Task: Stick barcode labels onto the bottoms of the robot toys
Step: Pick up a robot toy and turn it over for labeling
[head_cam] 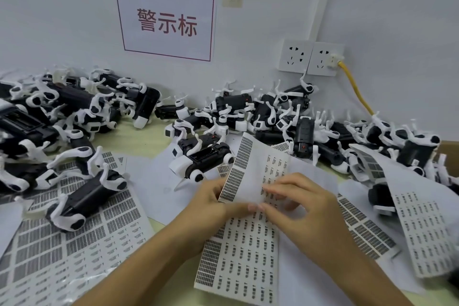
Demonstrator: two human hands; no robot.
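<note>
Left hand [211,202]: near centre, fingers curled on the left edge of the label sheet; grip closed on the paper.
Right hand [298,202]: just beside the left; fingertips [267,190] pinching at a label on the sheet's raised part; whether a label has come free cannot be told.
Label sheet [238,243]: lower part flat on the counter, upper part bent upward between the hands; rows of small barcode labels, a grid of peeled cells along its left margin.
Spare sheets [74,243]: spread left and right of the hands, partly used.
Counter [139,141]: pale surface, showing between sheets and toys.
Nearest robot toy [201,156]: black-and-white dog, on its back just beyond the hands, underside up.
Second robot toy [89,196]: lying on the left spare sheets.
Toy piles [285,112]: heaps along the wall, left and right.
Wall sign [166,21]: red characters, red border.
Sockets [310,57]: right of the sign, yellow cable [357,89] plugged in.
</note>
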